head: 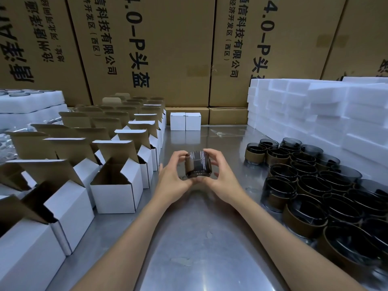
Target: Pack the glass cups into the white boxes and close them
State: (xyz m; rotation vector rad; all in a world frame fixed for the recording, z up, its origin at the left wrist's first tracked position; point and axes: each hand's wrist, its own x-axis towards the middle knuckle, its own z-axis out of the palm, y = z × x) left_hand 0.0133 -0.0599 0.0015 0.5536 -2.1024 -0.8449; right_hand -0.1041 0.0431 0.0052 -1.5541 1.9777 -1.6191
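Both hands hold one dark glass cup (196,164) with a brown sleeve above the middle of the metal table. My left hand (172,177) grips its left side and my right hand (220,175) grips its right side, fingers curled round it. Several open white boxes (117,192) with raised brown-lined flaps stand in rows on the left; the nearest open one is just left of my left hand. Two closed white boxes (185,121) stand at the back centre. A crowd of dark glass cups (310,185) with brown sleeves fills the right side.
Stacks of white foam blocks (315,110) rise at the back right. Foam trays with glassware (29,99) sit at the far left. Large printed cardboard cartons (168,49) wall off the back. The steel tabletop (189,248) shows between boxes and cups.
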